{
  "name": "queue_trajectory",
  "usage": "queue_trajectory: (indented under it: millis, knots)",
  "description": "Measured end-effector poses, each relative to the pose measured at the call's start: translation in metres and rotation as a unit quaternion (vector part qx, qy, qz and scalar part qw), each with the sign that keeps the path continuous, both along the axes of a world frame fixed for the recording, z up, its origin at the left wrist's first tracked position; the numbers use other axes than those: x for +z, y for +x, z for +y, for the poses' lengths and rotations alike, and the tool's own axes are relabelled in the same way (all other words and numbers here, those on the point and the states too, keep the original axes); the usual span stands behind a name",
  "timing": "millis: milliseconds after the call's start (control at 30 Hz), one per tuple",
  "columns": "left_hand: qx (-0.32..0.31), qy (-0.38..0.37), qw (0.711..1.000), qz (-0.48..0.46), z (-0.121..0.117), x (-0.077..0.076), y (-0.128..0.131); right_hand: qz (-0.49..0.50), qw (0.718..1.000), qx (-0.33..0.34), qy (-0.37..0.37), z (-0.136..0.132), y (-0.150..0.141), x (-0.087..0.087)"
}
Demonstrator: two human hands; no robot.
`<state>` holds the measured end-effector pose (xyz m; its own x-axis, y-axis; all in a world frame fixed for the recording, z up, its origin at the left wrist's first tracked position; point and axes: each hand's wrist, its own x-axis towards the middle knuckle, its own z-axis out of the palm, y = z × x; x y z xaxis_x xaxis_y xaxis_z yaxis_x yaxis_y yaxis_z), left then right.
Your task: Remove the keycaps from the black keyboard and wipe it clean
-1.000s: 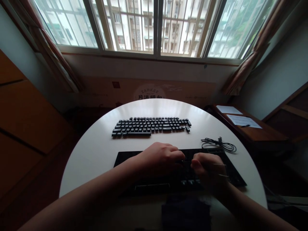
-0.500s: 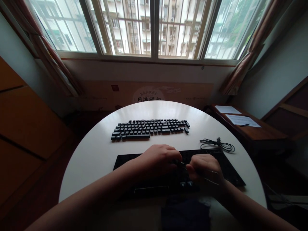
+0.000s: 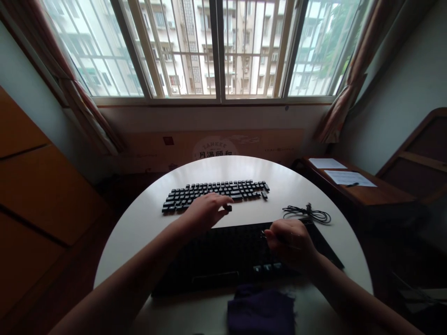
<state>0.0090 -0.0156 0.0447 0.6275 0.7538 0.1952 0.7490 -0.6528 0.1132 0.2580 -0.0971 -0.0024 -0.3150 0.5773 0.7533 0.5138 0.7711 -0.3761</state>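
My left hand pinches a small black keycap between thumb and fingers, just in front of the laid-out black keycaps. My right hand is closed in a fist around a small tool with thin wire ends, which looks like a keycap puller; its handle is hidden in the fist. Beneath both hands lies a black keyboard base, mostly bare of caps. Several keycaps still sit on it near its front right part.
A coiled black cable lies behind the keyboard's right end. A dark purple cloth rests at the near edge of the round white table. Papers and a pen lie on a wooden side table at right.
My left hand has moved from beside the right hand over the keyboard, left and away, carrying a keycap. My right hand stays over the keyboard with the puller. The camera view has shifted slightly.
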Motion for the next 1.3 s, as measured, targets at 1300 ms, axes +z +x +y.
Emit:
queue_trajectory:
  millis: [1300]
  knots:
    - [0.124, -0.047, 0.982, 0.133, 0.061, -0.02, 0.005, 0.044, 0.998, 0.014, -0.034, -0.004, -0.001, 0.006]
